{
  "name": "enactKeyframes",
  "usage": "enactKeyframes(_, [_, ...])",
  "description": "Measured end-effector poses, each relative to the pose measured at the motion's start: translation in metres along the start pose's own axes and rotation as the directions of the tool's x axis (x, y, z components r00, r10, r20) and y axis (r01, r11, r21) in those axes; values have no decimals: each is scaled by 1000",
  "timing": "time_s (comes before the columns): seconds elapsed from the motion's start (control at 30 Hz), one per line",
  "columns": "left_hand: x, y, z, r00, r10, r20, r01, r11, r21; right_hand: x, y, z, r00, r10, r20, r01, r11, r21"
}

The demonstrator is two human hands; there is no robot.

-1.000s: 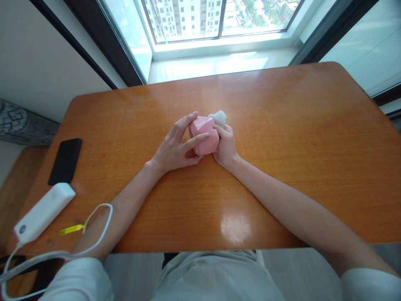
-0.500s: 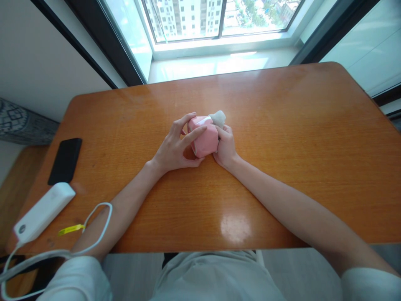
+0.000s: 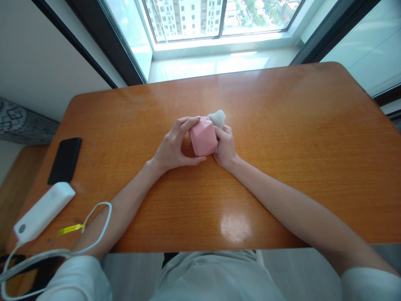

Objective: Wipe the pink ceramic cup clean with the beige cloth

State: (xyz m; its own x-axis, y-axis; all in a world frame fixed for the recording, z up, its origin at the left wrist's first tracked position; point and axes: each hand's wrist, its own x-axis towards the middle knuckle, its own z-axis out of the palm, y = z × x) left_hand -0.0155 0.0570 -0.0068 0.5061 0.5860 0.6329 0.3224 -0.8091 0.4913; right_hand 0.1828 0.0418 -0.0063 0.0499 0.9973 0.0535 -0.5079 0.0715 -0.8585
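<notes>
A pink faceted object (image 3: pixel 203 138), possibly a small pot, is held above the middle of the wooden table. My left hand (image 3: pixel 175 144) is closed around its left side, fingers along the top edge and thumb beneath. Bunched in my right hand (image 3: pixel 226 144) is a white cloth (image 3: pixel 217 118), which sticks out above the thumb. That hand's fingers are wrapped and sit against the pink object's right side. Whether the cloth goes inside an opening there is hidden from me.
On the left of the wooden table (image 3: pixel 282 167) lies a black phone (image 3: pixel 65 161). Nearer stands a white power strip (image 3: pixel 44 212), whose white cable (image 3: pixel 102 240) with a yellow tag (image 3: pixel 71 229) loops over my left forearm. A window (image 3: pixel 222 19) is beyond the far edge.
The pink object has turned, so a different face shows. My left forefinger has shifted from its front face up to the top edge. My right hand stays nearly in place.
</notes>
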Motion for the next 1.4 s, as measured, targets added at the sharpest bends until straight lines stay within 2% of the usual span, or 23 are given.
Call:
enactKeyframes(0.33, [-1, 4, -2, 989, -145, -36, 145, 989, 18, -1, 3, -2, 1000, 4, 17, -2, 996, -88])
enactKeyframes(0.6, [-1, 9, 2, 944, -330, -11, 328, 941, -79, -5, -3, 2, 999, 31, 16, -29, 991, -134])
enactKeyframes(0.73, [1, 12, 2, 934, -357, -27, 353, 930, -99, -5, -5, 3, 1000, 22, 17, -19, 989, -146])
enactKeyframes(1.03, [7, 19, -1, 914, -396, -87, 399, 917, 10, -7, -8, 5, 999, 38, 37, -30, 982, -185])
enactKeyframes(1.27, [14, 26, -5, 843, -536, -55, 535, 844, -21, -6, -7, 4, 998, 63, 22, -58, 982, -181])
enactKeyframes(1.4, [18, 26, -9, 824, -565, -48, 565, 825, -7, -6, -8, 4, 997, 69, 36, -61, 981, -182])
